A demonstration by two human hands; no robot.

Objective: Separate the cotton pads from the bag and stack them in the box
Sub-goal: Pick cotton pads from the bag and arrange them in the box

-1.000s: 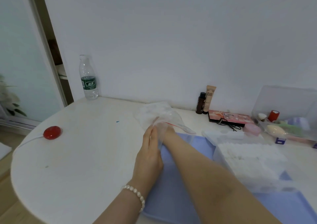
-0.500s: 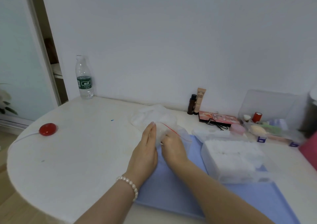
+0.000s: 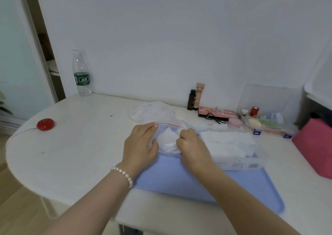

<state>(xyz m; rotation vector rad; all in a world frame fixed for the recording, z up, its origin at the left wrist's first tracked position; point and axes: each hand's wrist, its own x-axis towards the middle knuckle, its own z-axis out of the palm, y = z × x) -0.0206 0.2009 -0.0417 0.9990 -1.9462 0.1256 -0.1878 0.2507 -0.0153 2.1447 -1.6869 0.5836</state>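
A clear zip bag (image 3: 161, 116) with a red seal line lies at the middle of the table, its mouth toward me. White cotton pads (image 3: 168, 141) show inside that mouth. My left hand (image 3: 139, 144) holds the bag's left edge at the seal, fingers stretched along it. My right hand (image 3: 190, 144) is curled and pinches the pads and the right side of the opening. Just right of it stands a clear box (image 3: 239, 158) filled with stacked white pads (image 3: 228, 142), on a blue tray (image 3: 233, 188).
A water bottle (image 3: 81, 74) stands at the back left by the wall. A red round button (image 3: 45, 124) with a cable lies at the left. Cosmetics (image 3: 196, 97), a palette (image 3: 217, 112) and a clear organiser (image 3: 265, 121) line the back right; a pink box (image 3: 316, 144) is far right.
The bag has come down from upright to lying on the table with its mouth pulled wide. My hands have spread apart, and the pads now show between them.
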